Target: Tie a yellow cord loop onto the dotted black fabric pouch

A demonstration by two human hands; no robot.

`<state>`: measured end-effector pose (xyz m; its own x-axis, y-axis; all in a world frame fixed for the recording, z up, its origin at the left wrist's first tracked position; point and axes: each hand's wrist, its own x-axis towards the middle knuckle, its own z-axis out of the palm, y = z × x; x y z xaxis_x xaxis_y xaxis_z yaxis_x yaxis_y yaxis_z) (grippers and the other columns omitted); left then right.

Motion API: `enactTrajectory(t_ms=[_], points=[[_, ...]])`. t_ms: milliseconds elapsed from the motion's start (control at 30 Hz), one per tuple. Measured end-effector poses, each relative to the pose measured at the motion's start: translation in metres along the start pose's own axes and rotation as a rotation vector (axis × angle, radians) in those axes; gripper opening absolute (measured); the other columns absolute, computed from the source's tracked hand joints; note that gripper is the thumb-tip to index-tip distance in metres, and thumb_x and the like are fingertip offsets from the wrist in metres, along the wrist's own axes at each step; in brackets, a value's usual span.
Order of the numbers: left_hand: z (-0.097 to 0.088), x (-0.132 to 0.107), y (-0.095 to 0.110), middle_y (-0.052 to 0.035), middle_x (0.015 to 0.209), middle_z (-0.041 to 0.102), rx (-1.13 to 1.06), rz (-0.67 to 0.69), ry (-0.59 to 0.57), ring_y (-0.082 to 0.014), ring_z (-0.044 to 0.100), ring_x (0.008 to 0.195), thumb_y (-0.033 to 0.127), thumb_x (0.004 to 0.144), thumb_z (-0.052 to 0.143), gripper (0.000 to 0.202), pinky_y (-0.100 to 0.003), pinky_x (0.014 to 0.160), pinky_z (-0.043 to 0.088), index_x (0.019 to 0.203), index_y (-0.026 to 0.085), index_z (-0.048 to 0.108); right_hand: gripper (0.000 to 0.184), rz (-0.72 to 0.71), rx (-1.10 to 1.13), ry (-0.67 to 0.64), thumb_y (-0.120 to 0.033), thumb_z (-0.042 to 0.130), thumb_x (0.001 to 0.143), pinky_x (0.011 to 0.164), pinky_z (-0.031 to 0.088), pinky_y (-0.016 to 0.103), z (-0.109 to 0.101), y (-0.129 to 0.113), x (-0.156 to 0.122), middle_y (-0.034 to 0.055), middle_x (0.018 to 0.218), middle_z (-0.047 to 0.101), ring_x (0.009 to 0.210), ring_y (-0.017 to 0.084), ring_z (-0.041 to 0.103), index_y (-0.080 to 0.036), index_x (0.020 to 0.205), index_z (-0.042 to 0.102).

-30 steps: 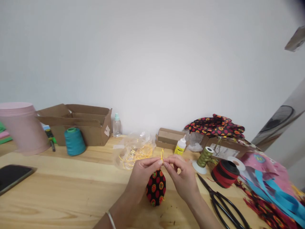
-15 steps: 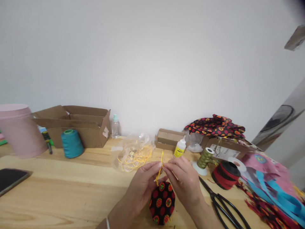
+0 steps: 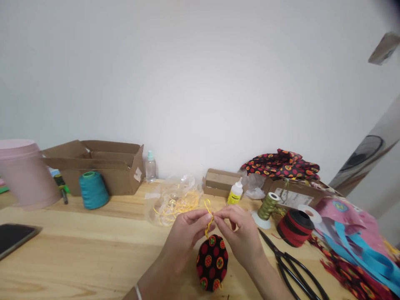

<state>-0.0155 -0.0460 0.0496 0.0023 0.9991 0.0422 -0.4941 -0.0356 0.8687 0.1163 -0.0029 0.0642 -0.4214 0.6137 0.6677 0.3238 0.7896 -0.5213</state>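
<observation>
A yellow cord (image 3: 207, 230) rises from the top of a round, dark patterned fabric piece (image 3: 212, 263) with red and orange flower dots. My left hand (image 3: 189, 233) pinches this cord between thumb and forefinger. From the other side my right hand (image 3: 239, 233) has its fingertips closed on the cord at the same spot. A small loop of cord stands above the fingertips. The fabric piece hangs or rests just below both hands; I cannot tell which. A short yellow strand shows at its lower right edge.
Black scissors (image 3: 289, 264) lie right of my right hand. Beyond the hands are a bag of yellow cord (image 3: 178, 204), a glue bottle (image 3: 235, 192) and a green thread spool (image 3: 268, 206). Leftward stand a teal thread cone (image 3: 93, 191), an open carton (image 3: 125, 179) and a phone (image 3: 17, 238).
The upright cord end above my fingertips is now bent into a loop. The right hand's fingers have shifted slightly, and the fabric piece sits a little higher in view.
</observation>
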Motion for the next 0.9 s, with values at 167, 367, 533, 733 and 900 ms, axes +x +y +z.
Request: enactTrajectory(t_ms=[167, 367, 533, 733, 900], points=[[0.002, 0.0, -0.006, -0.0017, 0.069, 0.058, -0.26, -0.054, -0.03, -0.0118, 0.053, 0.072, 0.022, 0.071, 0.06, 0.01, -0.028, 0.076, 0.043, 0.067, 0.014, 0.064, 0.01, 0.047, 0.11, 0.035, -0.019, 0.055, 0.074, 0.054, 0.04, 0.025, 0.004, -0.001, -0.001, 0.0013, 0.064, 0.061, 0.06, 0.013, 0.051, -0.02, 0.071, 0.064], [0.001, 0.001, -0.006, -0.0022, 0.071, 0.059, -0.285, -0.078, -0.02, -0.011, 0.053, 0.071, 0.023, 0.072, 0.059, 0.011, -0.027, 0.073, 0.044, 0.07, 0.014, 0.064, 0.013, -0.03, 0.08, 0.017, -0.018, 0.054, 0.076, 0.056, 0.041, 0.026, 0.004, 0.0, -0.002, 0.002, 0.068, 0.061, 0.063, 0.014, 0.052, -0.022, 0.08, 0.065], [-0.001, 0.001, -0.003, -0.0017, 0.065, 0.059, -0.053, -0.027, -0.022, -0.0102, 0.051, 0.066, 0.024, 0.07, 0.06, 0.012, -0.022, 0.069, 0.04, 0.068, 0.012, 0.065, 0.011, -0.105, -0.05, -0.031, -0.017, 0.053, 0.075, 0.059, 0.041, 0.026, -0.003, -0.002, -0.001, 0.0025, 0.068, 0.061, 0.066, 0.015, 0.052, -0.02, 0.077, 0.063], [-0.006, 0.002, -0.002, 0.0009, 0.059, 0.055, 0.134, -0.042, -0.006, -0.0101, 0.048, 0.062, 0.03, 0.067, 0.062, 0.017, -0.022, 0.064, 0.037, 0.063, 0.013, 0.063, 0.011, -0.134, -0.188, -0.103, -0.016, 0.049, 0.076, 0.058, 0.038, 0.026, -0.008, -0.004, 0.0, 0.0029, 0.068, 0.058, 0.067, 0.015, 0.05, -0.018, 0.069, 0.058], [-0.004, 0.0, 0.001, -0.0001, 0.063, 0.053, 0.084, -0.081, -0.068, -0.0098, 0.047, 0.063, 0.03, 0.071, 0.058, 0.019, -0.023, 0.066, 0.038, 0.067, 0.012, 0.063, 0.012, -0.035, -0.117, -0.143, -0.016, 0.049, 0.077, 0.057, 0.036, 0.024, -0.007, -0.001, 0.001, 0.001, 0.066, 0.055, 0.066, 0.014, 0.049, -0.018, 0.066, 0.053]])
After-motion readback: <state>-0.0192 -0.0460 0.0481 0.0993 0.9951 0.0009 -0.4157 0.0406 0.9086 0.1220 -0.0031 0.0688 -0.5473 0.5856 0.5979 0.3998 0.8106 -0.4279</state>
